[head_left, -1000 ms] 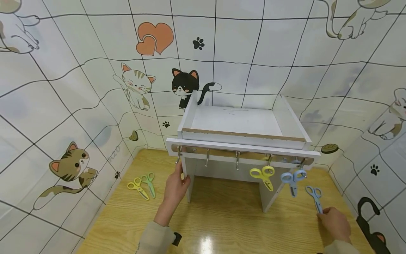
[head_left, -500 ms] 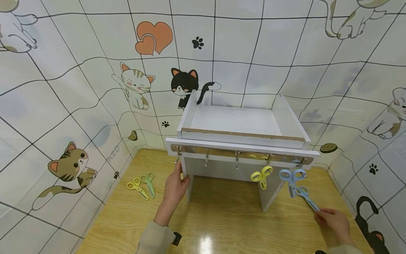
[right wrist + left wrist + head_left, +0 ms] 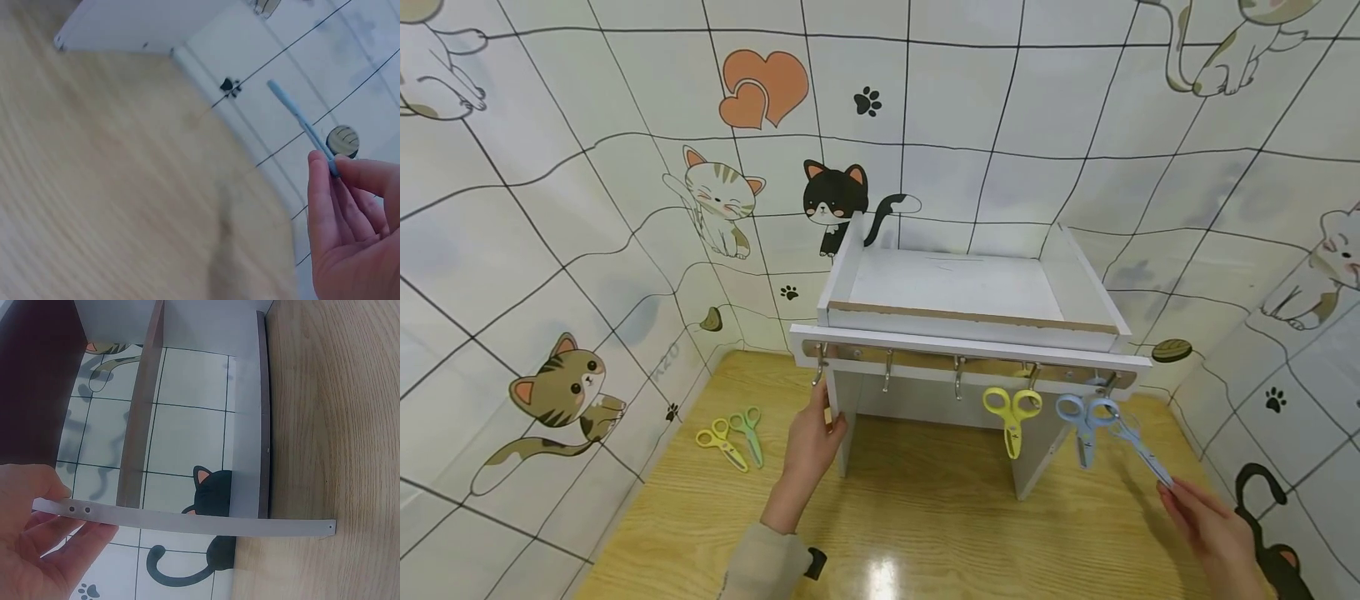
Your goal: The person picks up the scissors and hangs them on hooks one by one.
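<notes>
Via the right hand (image 3: 1212, 523), I pinch the blue scissors (image 3: 1150, 461) above the desk (image 3: 940, 542), near its right edge; via the left hand (image 3: 811, 442), I grip the left panel (image 3: 187, 521) of the white rack (image 3: 970, 343).

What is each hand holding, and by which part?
The right hand pinches pale-blue, loop-handled scissors at the blade end. The left hand grips the white, boxy hook rack by its side panel's edge.
</notes>
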Motion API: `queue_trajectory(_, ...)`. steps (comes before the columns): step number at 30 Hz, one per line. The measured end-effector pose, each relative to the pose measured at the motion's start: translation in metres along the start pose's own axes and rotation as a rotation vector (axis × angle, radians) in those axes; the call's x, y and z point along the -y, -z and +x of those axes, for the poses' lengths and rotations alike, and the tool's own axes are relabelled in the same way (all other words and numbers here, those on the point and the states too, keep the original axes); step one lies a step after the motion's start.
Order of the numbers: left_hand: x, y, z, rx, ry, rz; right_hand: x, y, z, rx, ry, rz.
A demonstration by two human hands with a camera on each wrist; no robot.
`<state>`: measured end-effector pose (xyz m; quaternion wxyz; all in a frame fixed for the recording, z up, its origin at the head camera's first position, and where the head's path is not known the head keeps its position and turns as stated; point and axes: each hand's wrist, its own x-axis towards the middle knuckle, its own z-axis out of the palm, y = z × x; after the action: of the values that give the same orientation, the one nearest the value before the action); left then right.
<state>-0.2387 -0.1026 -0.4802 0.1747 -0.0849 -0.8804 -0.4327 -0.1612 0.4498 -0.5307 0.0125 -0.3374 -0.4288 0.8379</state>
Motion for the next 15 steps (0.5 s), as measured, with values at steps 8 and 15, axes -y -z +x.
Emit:
queue_trajectory(8,0.0,0.001,0.0,-0.003,-0.015,0.015,0.013,-0.015,-0.024,0.216,0.097,0.285)
queue_trajectory(15,-0.001,0.001,0.0,-0.001,-0.011,0.018,0.03,-0.035,-0.048,0.345,0.157,0.502)
